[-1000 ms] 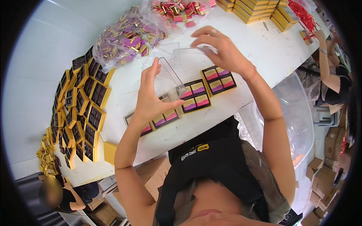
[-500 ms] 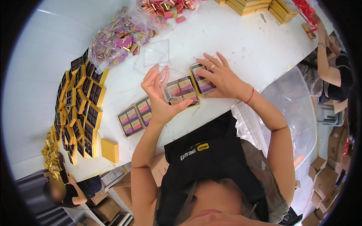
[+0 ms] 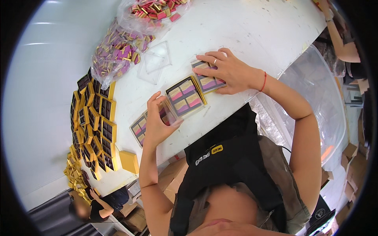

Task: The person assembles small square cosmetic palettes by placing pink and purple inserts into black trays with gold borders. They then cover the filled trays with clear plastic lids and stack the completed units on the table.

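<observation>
My left hand (image 3: 157, 124) has its fingers and thumb on opposite sides of a clear plastic lid (image 3: 173, 109); pink contents show through, and whether a box sits directly beneath is unclear. Beside it, a black-and-gold box (image 3: 185, 96) lies with four pink-and-purple wrapped pieces inside. My right hand (image 3: 228, 70) spans another box (image 3: 207, 82) of similar pieces, fingers across its top and thumb along the near edge. Left of my left hand, a filled box (image 3: 138, 128) is partly covered by that hand.
Clear lids (image 3: 156, 59) lie beyond the boxes. Bags of purple pieces (image 3: 120, 53) and red pieces (image 3: 159, 11) stand farther back. Stacked dark-and-gold trays (image 3: 96, 122) and a yellow box (image 3: 129, 162) are at left. Other people work at far left and right.
My left hand has moved left and nearer with the clear lid, leaving the middle box uncovered. My right hand remains over its box, whose pieces now show more clearly. The view has shifted.
</observation>
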A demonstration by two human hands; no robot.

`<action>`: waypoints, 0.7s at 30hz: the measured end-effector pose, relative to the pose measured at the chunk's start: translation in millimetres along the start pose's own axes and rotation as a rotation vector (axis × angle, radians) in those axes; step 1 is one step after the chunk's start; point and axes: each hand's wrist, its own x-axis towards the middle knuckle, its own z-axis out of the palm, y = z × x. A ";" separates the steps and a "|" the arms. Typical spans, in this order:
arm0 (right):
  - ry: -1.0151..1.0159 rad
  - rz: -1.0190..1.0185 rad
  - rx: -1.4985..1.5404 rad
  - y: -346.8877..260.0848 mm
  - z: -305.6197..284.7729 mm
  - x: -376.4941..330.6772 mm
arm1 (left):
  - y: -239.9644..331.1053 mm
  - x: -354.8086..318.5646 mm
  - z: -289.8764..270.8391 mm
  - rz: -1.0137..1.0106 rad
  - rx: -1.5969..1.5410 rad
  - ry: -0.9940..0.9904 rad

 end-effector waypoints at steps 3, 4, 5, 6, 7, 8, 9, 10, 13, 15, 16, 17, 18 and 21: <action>-0.055 -0.008 -0.033 -2.3 -4.4 3.0 | 6.8 -0.6 3.2 0.062 0.137 -0.011; -0.048 0.010 -0.055 -4.3 -3.3 2.4 | 11.8 0.2 4.3 0.103 0.218 -0.010; -0.041 0.028 -0.077 -7.2 -1.7 1.5 | 13.9 1.3 7.7 0.117 0.262 -0.051; -0.033 0.041 -0.098 -9.2 -1.0 1.7 | 16.4 2.1 11.0 0.128 0.307 -0.090; -0.031 0.046 -0.104 -9.9 -0.7 1.7 | 17.7 2.8 13.2 0.138 0.353 -0.127; -0.030 0.050 -0.109 -10.1 -0.8 0.8 | 18.0 3.3 14.1 0.135 0.350 -0.151; -0.022 0.054 -0.093 -9.6 0.2 0.5 | 18.0 4.6 13.7 0.132 0.352 -0.179; -0.017 0.056 -0.078 -9.2 0.8 0.1 | 17.7 5.6 12.7 0.129 0.353 -0.207; -0.023 0.049 0.012 -1.2 0.2 5.5 | 8.2 9.3 4.6 0.192 0.357 -0.274; -0.079 0.035 0.064 6.5 -1.9 11.6 | 11.7 9.3 -2.2 0.193 0.325 -0.346; -0.112 0.027 0.081 10.6 -4.4 14.9 | 15.0 9.2 -5.5 0.192 0.308 -0.381; -0.146 0.018 0.098 14.6 -8.1 18.6 | 21.8 9.7 -6.3 0.176 0.338 -0.366; -0.181 0.016 0.110 15.6 -13.3 20.4 | 31.4 11.8 -4.0 0.167 0.366 -0.353; -0.239 0.047 0.108 15.9 -19.8 20.1 | 43.9 8.7 18.6 0.136 0.518 -0.254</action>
